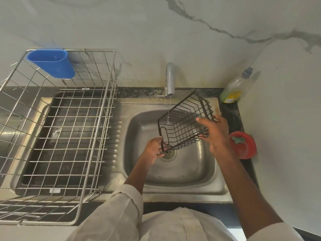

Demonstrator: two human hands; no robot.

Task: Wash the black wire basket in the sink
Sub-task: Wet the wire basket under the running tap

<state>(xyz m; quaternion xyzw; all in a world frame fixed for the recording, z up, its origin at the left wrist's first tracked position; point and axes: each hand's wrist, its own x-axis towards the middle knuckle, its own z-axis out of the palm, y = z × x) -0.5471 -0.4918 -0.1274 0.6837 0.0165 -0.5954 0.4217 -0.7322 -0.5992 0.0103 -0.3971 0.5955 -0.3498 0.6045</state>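
Left hand [153, 147] clamped on lower corner of black wire basket [185, 121], just by its end handle loop; right hand [214, 132] gripping far side at 3 o'clock of basket, thumb over top rim, fingers under. Basket held tilted above sink [184, 173] bowl, open mouth turned toward 10 o'clock, lowest corner hanging over drain [168, 152], not resting on bowl. Thin stream from tap [169, 79] at 12 o'clock falling through wires at basket's upper-left part. Probably mid-rinse: water on, basket under flow, only one patch in the stream. No suds visible on wires. Detergent bottle [237, 86] at 2 o'clock of sink, cap on; red dish [242, 144] with green scrubber [238, 140] at 3 o'clock, neither in hand. Likely left: turning remaining sides under flow, maybe soap and scrub, then off to steel drying rack [57, 129] at 9 o'clock, blue cup [52, 62] hooked on its far corner
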